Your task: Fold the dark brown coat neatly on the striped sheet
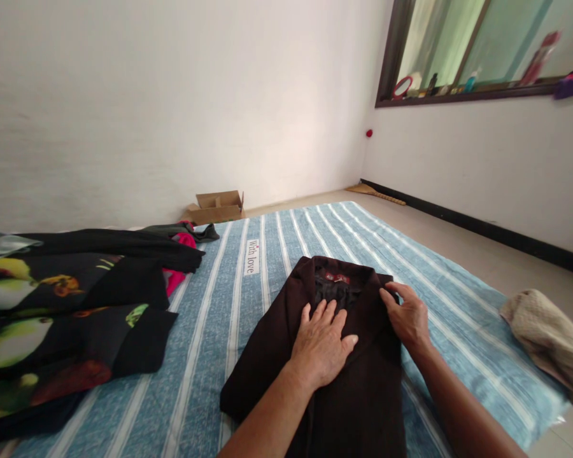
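A dark brown jacket [358, 394] lies folded on the blue striped bed sheet [200, 356], collar pointing away from me. Inside its neck show a black lining and a small red label. My left hand [322, 346] rests flat on the chest just below the collar, fingers spread. At the right shoulder edge, my right hand [407, 312] pinches the jacket's cloth between thumb and fingers. The jacket's lower end runs out of the picture at the bottom.
Dark clothes with a fruit print [76, 343] are heaped on the left. A beige cloth [549, 337] lies at the bed's right edge. Behind the bed stands an open cardboard box [219, 207]. A window [477, 44] with small items on its sill is at upper right.
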